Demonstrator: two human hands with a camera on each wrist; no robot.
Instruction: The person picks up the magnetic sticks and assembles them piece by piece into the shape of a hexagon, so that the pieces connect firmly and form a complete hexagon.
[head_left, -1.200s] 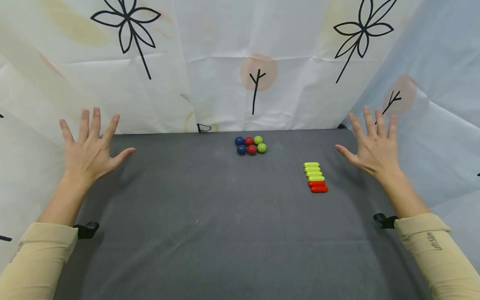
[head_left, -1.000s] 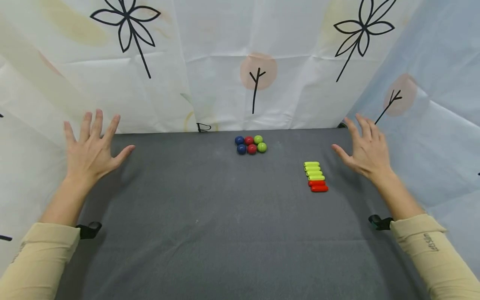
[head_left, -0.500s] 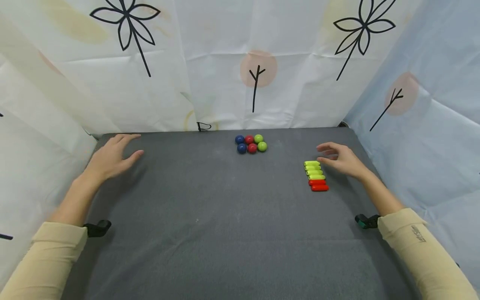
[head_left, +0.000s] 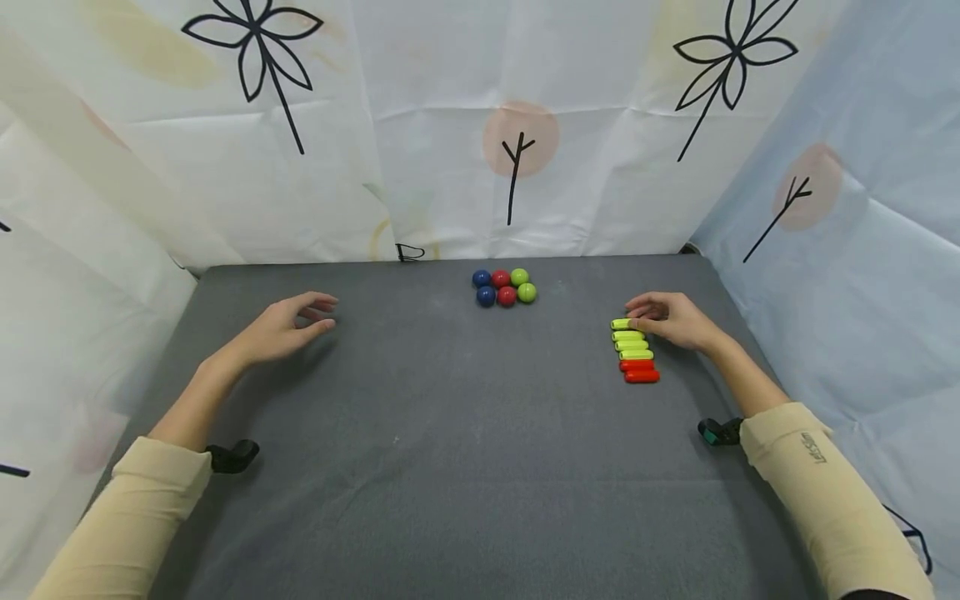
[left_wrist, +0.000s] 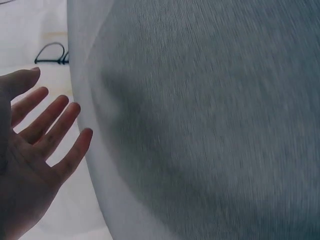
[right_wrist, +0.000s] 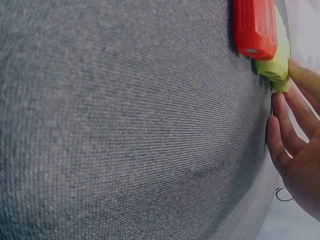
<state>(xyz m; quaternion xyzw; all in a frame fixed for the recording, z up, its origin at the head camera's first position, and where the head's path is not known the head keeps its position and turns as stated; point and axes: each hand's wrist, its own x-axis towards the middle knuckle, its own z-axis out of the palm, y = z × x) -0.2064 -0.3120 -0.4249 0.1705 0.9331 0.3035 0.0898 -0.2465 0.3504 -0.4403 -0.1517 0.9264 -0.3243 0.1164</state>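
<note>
My right hand (head_left: 671, 321) is at the far end of a row of short plastic sticks, its thumb and fingers pinching the farthest yellow-green stick (head_left: 619, 324). That stick appears still in line with the others on the cloth. Nearer to me lie more yellow-green sticks (head_left: 632, 346) and two red sticks (head_left: 641, 377). In the right wrist view, the thumb touches the yellow-green end, and a red stick (right_wrist: 255, 30) covers part of the row. My left hand (head_left: 288, 327) hovers over the cloth at left, fingers loosely bent, holding nothing; its palm (left_wrist: 30, 170) shows in the left wrist view.
At the back centre sits a cluster of shiny balls: blue (head_left: 486, 297), red (head_left: 506, 296) and green (head_left: 527, 292). Grey cloth (head_left: 420, 433) covers the table. White patterned curtains (head_left: 427, 167) enclose the back and both sides.
Both hands have come down and inward from a raised, spread pose. The right hand has reached the farthest yellow-green stick and closed on it; the left has moved right over the cloth.
</note>
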